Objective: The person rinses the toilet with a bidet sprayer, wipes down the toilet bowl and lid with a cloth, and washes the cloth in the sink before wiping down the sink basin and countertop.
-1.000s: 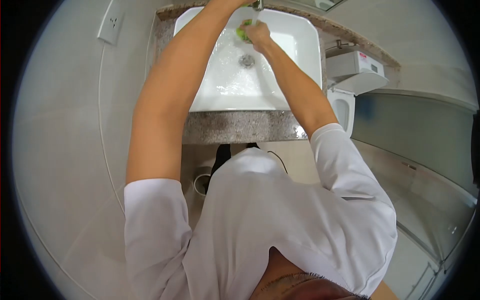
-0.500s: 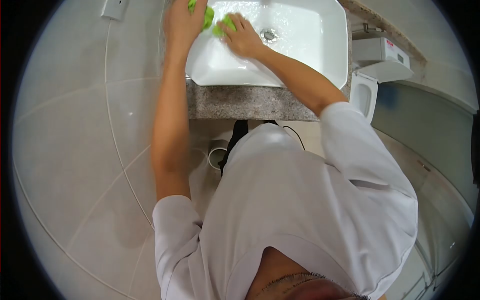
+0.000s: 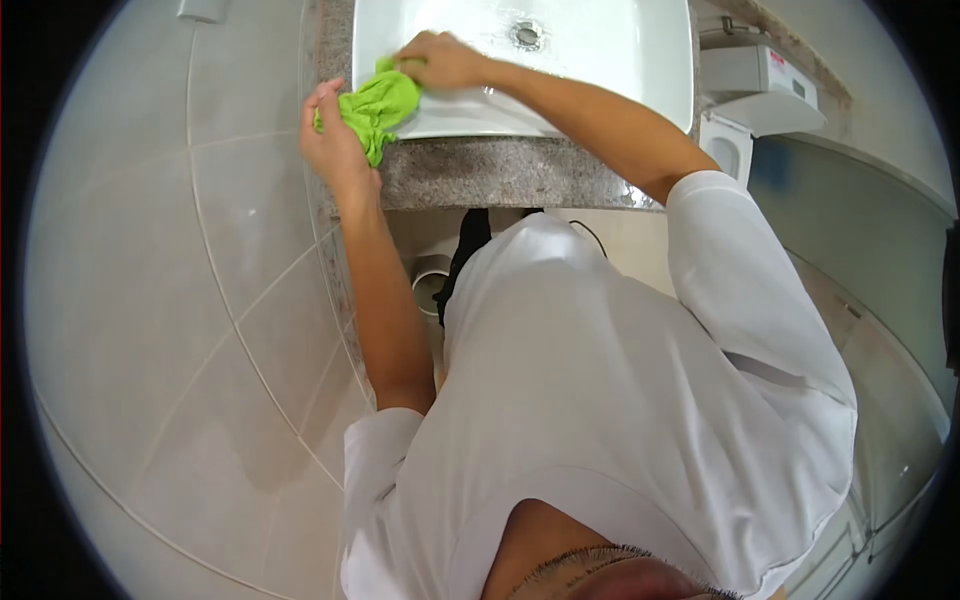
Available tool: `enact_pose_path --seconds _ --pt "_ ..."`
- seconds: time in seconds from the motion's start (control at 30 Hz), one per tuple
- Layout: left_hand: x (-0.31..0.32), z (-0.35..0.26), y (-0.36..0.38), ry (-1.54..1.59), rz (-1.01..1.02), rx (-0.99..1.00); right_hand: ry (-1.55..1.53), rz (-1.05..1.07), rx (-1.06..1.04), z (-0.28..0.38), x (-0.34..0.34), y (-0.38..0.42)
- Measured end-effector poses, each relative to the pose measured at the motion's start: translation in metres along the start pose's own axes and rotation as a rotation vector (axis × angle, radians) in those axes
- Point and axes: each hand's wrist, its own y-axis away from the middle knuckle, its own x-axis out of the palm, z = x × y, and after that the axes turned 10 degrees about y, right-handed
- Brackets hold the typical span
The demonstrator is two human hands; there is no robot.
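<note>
A bright green cloth [image 3: 375, 105] is stretched between my two hands over the front left corner of the white sink [image 3: 480, 122]. My left hand [image 3: 335, 140] grips its left end, above the stone counter edge. Inside the basin's left side, my right hand [image 3: 440, 62] holds the other end near the rim, with its fingers curled and slightly blurred. The cloth's lower part hangs over the sink's corner. The metal drain [image 3: 527, 36] lies to the right of my right hand.
The granite counter [image 3: 500, 175] runs below the sink, against a tiled wall [image 3: 150, 250] on the left. A round bin [image 3: 431, 285] stands under the counter. At the right are a toilet [image 3: 725, 147] and a white wall-side box [image 3: 745, 75].
My left hand has moved down and toward the sink's front left corner. My right hand has shifted slightly left and down. More of the green cloth now shows between them.
</note>
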Motion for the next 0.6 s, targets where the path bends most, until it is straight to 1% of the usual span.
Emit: enact_pose_path --seconds 0.07,0.1,0.17,0.23,0.3,0.33,0.4,0.47,0.5,0.53,0.57,0.6 --pt "-0.012 -0.004 0.011 0.022 0.001 -0.038 0.042 -0.002 -0.193 0.022 0.010 0.058" --pt "-0.016 -0.005 0.017 0.041 -0.012 -0.067 0.044 0.007 -0.186 0.023 0.002 0.076" --pt "-0.018 -0.002 0.023 0.022 -0.008 -0.080 -0.187 0.215 0.053 0.017 -0.024 0.106" --pt "-0.017 -0.002 0.024 0.005 0.014 -0.081 -0.097 0.223 0.085 -0.011 -0.041 0.145" --pt "-0.013 0.001 0.028 -0.012 0.018 -0.061 0.003 0.213 0.170 -0.048 -0.059 0.192" --pt "-0.008 -0.003 0.032 -0.008 0.025 -0.061 0.019 0.337 0.191 -0.072 -0.077 0.206" --pt "0.004 -0.020 0.038 0.022 0.039 -0.065 0.124 0.260 0.132 -0.078 -0.086 0.219" --pt "0.010 -0.029 0.041 0.019 0.051 -0.047 0.513 0.146 0.185 -0.107 -0.107 0.250" --pt "0.013 -0.033 0.043 0.015 0.055 -0.035 0.512 0.207 0.276 -0.111 -0.108 0.249" --pt "0.019 -0.039 0.048 0.014 0.066 -0.023 0.511 0.191 0.278 -0.107 -0.105 0.238" --pt "0.021 -0.034 0.048 -0.174 0.099 0.140 0.655 -0.127 0.334 -0.106 -0.085 0.210" --pt "0.011 0.026 0.035 -0.339 0.117 0.269 0.818 -0.415 0.384 -0.136 -0.036 0.177"
